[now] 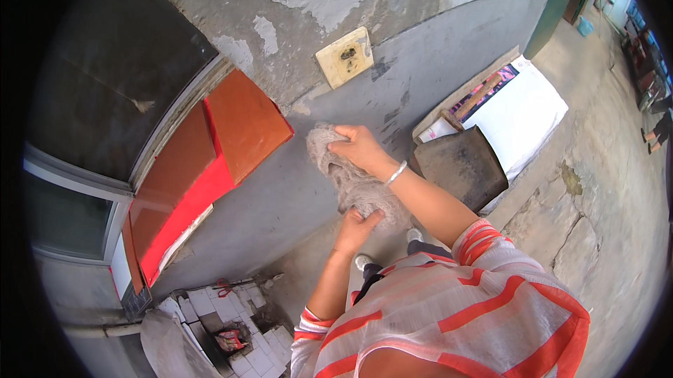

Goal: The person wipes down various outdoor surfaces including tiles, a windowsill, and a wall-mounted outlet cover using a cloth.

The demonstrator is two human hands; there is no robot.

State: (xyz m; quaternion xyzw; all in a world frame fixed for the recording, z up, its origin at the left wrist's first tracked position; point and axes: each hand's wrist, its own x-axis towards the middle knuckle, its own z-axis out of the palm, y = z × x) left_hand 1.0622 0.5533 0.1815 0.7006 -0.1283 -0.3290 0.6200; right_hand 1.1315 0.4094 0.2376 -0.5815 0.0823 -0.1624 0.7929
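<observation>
A crumpled, grey-brown, fuzzy piece of cloth or fibre (344, 178) hangs between my two hands. My right hand (362, 147), with a silver bracelet (396, 173) at its wrist, pinches the upper part, thumb on top. Lower down, my left hand (357, 228) grips the bottom part, and its fingers are partly hidden behind the material. Some loose material spreads to the right below my right wrist. Both hands are in front of a grey wall, above my shoes.
An orange-brown panel (250, 128) juts from the windowsill at left. White tiles (226, 307) and red-handled scissors (224, 287) lie at lower left. A dark metal pan or sheet (460, 167) rests by a white board (531, 110) at right. A person's legs (661, 133) show far right.
</observation>
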